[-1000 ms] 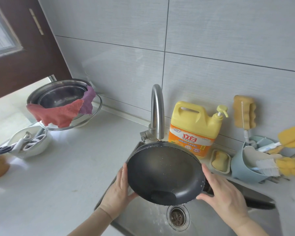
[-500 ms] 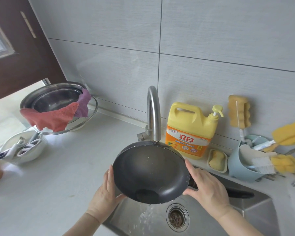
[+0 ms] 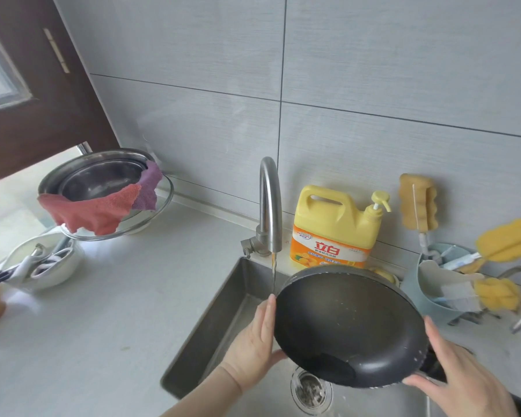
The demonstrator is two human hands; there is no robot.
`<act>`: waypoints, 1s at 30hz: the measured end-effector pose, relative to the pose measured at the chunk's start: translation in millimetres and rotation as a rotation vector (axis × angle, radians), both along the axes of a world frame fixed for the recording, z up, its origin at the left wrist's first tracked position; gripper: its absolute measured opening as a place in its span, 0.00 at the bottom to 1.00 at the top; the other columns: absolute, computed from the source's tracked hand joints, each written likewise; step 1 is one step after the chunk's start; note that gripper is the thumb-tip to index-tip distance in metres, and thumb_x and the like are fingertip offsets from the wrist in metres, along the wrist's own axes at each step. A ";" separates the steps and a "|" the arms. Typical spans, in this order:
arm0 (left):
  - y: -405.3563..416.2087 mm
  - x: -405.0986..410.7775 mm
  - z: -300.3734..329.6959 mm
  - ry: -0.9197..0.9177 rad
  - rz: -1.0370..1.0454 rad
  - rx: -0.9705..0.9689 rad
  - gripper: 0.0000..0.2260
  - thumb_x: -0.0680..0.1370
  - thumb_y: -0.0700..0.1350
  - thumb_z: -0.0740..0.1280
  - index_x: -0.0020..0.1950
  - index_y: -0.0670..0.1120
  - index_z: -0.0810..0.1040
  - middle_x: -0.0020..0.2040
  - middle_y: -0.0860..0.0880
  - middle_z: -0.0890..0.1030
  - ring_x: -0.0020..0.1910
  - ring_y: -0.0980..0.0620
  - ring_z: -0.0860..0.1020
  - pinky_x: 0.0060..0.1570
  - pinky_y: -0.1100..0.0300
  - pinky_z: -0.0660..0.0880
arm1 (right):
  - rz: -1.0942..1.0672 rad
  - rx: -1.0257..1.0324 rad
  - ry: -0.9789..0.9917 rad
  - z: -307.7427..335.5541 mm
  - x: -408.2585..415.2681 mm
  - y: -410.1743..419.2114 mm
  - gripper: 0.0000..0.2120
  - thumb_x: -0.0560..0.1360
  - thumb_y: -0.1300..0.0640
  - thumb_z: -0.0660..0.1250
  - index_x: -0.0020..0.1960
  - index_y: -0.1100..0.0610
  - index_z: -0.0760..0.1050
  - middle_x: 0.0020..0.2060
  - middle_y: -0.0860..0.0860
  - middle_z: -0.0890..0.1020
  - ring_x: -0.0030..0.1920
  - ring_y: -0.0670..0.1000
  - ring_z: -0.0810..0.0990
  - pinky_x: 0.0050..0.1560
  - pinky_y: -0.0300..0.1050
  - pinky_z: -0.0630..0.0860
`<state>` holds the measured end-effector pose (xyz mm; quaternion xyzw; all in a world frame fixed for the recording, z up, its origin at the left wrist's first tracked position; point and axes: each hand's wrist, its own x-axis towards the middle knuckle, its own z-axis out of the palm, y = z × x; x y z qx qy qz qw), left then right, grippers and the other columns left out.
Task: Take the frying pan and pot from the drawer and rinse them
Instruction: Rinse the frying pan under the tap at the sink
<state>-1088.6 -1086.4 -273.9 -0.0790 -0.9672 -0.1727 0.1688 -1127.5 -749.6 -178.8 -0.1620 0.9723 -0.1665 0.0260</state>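
You have the pan (image 3: 348,326) tilted up over the sink (image 3: 223,320), its dark inside facing you and beaded with drops. Your left hand (image 3: 253,347) lies flat against the pan's left rim, fingers straight and together, pressing rather than gripping. Your right hand (image 3: 460,377) is spread at the lower right rim, fingers extended, thumb running under the edge near where the black handle (image 3: 433,367) leaves the pan (how firmly that thumb holds cannot be told).

A thin stream of water falls from the tap (image 3: 269,206) just left of the pan's rim, by your left fingertips. The drain (image 3: 311,391) sits below the pan.

Behind the sink, along the counter's back edge, stands a yellow soap jug (image 3: 334,227), and to its right a blue holder (image 3: 430,284) with brushes and sponges. At the counter's back left, steel bowls (image 3: 100,179) are stacked with a red cloth (image 3: 88,210) draped over the rim; a white bowl (image 3: 51,266) of utensils sits near the left edge.
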 end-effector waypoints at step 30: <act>-120.5 51.5 -2.7 -0.008 0.222 0.066 0.45 0.75 0.73 0.53 0.81 0.46 0.43 0.64 0.40 0.69 0.35 0.39 0.84 0.22 0.54 0.79 | 0.214 -0.033 0.101 -22.9 -29.1 -122.3 0.72 0.49 0.38 0.83 0.80 0.48 0.42 0.34 0.43 0.75 0.32 0.45 0.76 0.29 0.38 0.73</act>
